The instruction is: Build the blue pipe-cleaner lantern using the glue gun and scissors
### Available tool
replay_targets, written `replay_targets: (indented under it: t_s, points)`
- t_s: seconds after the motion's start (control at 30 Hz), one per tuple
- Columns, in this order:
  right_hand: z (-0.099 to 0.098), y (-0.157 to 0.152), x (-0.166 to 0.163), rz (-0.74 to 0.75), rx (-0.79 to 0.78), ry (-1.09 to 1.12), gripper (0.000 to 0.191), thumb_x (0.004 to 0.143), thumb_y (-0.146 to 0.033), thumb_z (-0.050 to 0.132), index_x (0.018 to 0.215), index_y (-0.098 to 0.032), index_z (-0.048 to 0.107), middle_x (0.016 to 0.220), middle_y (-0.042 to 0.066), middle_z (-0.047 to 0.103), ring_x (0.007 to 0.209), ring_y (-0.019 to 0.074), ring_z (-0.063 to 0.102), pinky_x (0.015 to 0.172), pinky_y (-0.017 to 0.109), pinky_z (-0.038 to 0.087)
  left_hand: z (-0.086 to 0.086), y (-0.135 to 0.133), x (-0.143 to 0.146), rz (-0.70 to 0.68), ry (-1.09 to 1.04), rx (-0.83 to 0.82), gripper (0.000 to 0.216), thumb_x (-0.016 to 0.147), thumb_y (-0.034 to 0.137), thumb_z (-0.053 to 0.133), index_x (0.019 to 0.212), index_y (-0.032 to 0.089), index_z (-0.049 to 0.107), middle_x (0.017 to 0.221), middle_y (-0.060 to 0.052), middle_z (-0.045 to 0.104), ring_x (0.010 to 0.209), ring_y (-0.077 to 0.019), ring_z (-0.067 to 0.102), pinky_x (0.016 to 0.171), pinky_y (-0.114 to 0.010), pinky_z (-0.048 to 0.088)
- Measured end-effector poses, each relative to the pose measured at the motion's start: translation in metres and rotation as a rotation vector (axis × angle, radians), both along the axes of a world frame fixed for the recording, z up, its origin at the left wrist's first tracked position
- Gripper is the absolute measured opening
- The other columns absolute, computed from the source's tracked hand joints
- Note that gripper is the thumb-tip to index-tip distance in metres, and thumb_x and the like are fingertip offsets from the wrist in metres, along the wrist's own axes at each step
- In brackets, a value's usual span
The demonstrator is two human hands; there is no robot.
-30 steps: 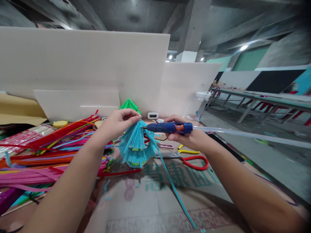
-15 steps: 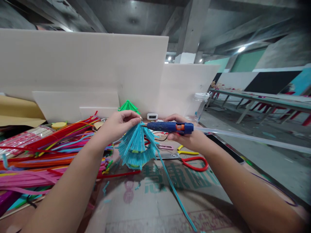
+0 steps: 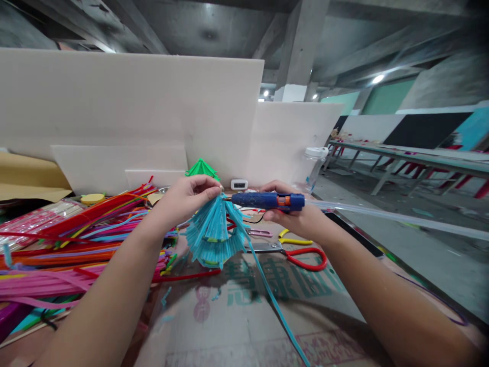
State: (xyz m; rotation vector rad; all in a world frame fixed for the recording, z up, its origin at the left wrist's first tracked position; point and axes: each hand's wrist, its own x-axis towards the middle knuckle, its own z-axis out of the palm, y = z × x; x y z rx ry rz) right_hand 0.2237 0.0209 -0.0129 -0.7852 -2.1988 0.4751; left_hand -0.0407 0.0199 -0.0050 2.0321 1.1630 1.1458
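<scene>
My left hand pinches the top of a turquoise tree-shaped cone built from thin strips, held just above the cardboard-covered table. One long turquoise strip trails from the cone's top down toward me. My right hand is wrapped round a blue glue gun with a clear glue stick sticking out behind it. The gun's nozzle points left and touches the cone's tip, right by my left fingertips.
A heap of coloured strips covers the table's left side. Red-handled scissors and a yellow tool lie behind my right hand. A green cone, white foam boards and a clear jar stand at the back.
Almost nothing differs: both hands keep their grip, and the glue gun's nozzle has edged slightly closer to the cone's tip.
</scene>
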Motion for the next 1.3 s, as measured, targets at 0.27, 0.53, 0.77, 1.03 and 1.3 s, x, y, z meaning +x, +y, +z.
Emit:
replay_targets:
  t_s: [0.27, 0.53, 0.77, 1.03, 1.3]
  points:
    - [0.0024, -0.0051, 0.0023, -0.037, 0.023, -0.081, 0.043, 0.078, -0.05, 0.066, 0.107, -0.02, 0.055, 0.086, 0.003, 0.064, 0.074, 0.0176, 0.057, 0.062, 0.026, 0.04, -0.001, 0.0007, -0.0005, 0.005, -0.006, -0.006, 0.035, 0.081, 0.049, 0.059, 0.093, 0.017, 0.065, 0.077, -0.001, 0.063, 0.06, -0.0106, 0.051, 0.054, -0.021, 0.038]
    - [0.0032, -0.0043, 0.002, -0.007, 0.099, -0.121, 0.041, 0.076, -0.046, 0.07, 0.106, -0.022, 0.058, 0.099, 0.006, 0.065, 0.085, 0.0207, 0.059, 0.066, 0.027, 0.042, -0.0009, 0.0007, -0.0015, 0.012, 0.004, -0.001, 0.036, 0.081, 0.05, 0.059, 0.094, 0.017, 0.066, 0.073, -0.001, 0.06, 0.059, -0.0107, 0.048, 0.053, -0.021, 0.037]
    - [0.0024, -0.0038, 0.0032, 0.02, 0.112, -0.162, 0.04, 0.077, -0.046, 0.069, 0.105, -0.021, 0.057, 0.098, 0.005, 0.065, 0.079, 0.018, 0.058, 0.067, 0.026, 0.042, -0.001, 0.0009, -0.0018, 0.023, 0.011, 0.005, 0.038, 0.081, 0.051, 0.059, 0.093, 0.016, 0.066, 0.073, -0.001, 0.06, 0.06, -0.0114, 0.049, 0.053, -0.021, 0.036]
    - [0.0009, -0.0015, 0.005, 0.06, 0.098, -0.207, 0.045, 0.073, -0.047, 0.072, 0.107, -0.02, 0.059, 0.099, 0.005, 0.064, 0.085, 0.0187, 0.059, 0.071, 0.025, 0.042, -0.0034, 0.0034, -0.0035, 0.037, -0.003, -0.006, 0.038, 0.08, 0.052, 0.06, 0.094, 0.017, 0.066, 0.074, -0.001, 0.06, 0.063, -0.0111, 0.05, 0.054, -0.02, 0.037]
    - [0.0035, -0.0039, 0.0014, 0.192, -0.03, -0.177, 0.038, 0.075, -0.043, 0.072, 0.102, -0.02, 0.059, 0.094, 0.002, 0.063, 0.084, 0.0165, 0.057, 0.072, 0.024, 0.041, -0.0054, 0.0065, -0.0046, 0.051, 0.003, 0.012, 0.041, 0.079, 0.053, 0.06, 0.094, 0.016, 0.066, 0.075, -0.002, 0.062, 0.064, -0.013, 0.052, 0.055, -0.022, 0.039]
